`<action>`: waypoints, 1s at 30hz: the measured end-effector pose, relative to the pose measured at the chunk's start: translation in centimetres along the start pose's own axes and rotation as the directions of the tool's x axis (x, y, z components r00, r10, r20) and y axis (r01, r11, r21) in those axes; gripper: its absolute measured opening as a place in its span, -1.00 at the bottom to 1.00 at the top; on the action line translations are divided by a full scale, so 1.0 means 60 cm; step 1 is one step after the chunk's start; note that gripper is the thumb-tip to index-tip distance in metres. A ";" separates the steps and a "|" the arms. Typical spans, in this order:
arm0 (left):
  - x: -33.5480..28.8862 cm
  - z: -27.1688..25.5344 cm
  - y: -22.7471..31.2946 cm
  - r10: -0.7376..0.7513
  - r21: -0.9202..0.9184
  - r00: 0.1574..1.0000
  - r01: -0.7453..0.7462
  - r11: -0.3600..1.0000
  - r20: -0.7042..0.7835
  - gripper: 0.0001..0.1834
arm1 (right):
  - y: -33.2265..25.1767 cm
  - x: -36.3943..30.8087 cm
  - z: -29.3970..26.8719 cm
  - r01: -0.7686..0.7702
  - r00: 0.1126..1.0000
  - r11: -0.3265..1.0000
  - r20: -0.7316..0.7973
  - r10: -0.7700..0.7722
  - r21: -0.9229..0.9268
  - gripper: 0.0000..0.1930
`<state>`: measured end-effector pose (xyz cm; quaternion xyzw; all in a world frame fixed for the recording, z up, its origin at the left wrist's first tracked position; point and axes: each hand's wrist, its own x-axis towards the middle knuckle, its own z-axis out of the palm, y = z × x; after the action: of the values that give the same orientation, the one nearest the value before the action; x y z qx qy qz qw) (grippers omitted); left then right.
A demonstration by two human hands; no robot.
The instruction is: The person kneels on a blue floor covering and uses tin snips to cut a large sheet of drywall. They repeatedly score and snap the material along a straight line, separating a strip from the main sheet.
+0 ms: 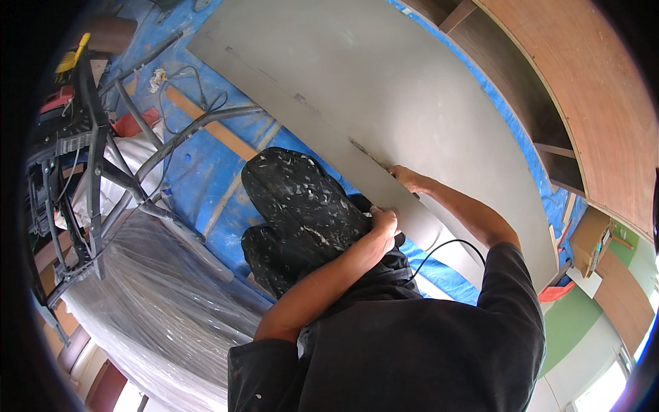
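A large grey board (357, 75) lies slanted across the blue sheeting in front of my knees. My right hand (410, 180) is closed on top of it. A thin dark blade-like tool (367, 152) runs from its fingers toward the upper left along the board; its handle is hidden in my grip. My left hand (384, 223) is closed in a fist at the board's near edge, beside my thigh. What its fingers hold, if anything, is hidden. My paint-spotted dark trouser knees (302, 199) press up close to that edge.
A black metal frame stand (103, 165) with splayed legs stands at the left. Clear plastic sheeting (158, 295) drapes something below it. Wooden shelving (522, 82) rises along the right, with a cardboard box (590, 237) past its end. A wood strip (209, 123) lies on the blue sheet (199, 172).
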<state>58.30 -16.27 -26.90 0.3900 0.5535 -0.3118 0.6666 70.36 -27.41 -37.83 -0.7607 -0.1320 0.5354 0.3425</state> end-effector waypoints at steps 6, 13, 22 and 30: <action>0.003 -0.001 -0.005 0.012 -0.001 1.000 -0.012 1.000 -0.009 -0.63 | 0.022 0.018 0.019 0.004 0.997 1.000 -0.080 -0.002 0.031 -0.41; 0.016 -0.006 -0.011 -0.009 -0.031 1.000 0.009 0.999 -0.003 -0.58 | 0.010 0.008 0.012 -0.017 0.999 0.997 -0.050 0.021 0.075 -0.42; 0.021 -0.010 -0.020 0.012 -0.020 0.999 -0.011 1.000 0.034 -0.56 | -0.022 0.014 -0.019 -0.055 0.998 0.998 0.024 0.055 0.032 -0.29; -0.005 -0.003 0.002 0.005 0.001 0.999 -0.005 1.000 0.032 -0.59 | -0.013 0.027 -0.005 -0.040 0.995 0.998 -0.091 0.034 -0.057 -0.36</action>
<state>58.26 -16.08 -26.62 0.3867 0.5417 -0.3163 0.6760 71.36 -26.03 -38.42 -0.7959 -0.1180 0.5029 0.3158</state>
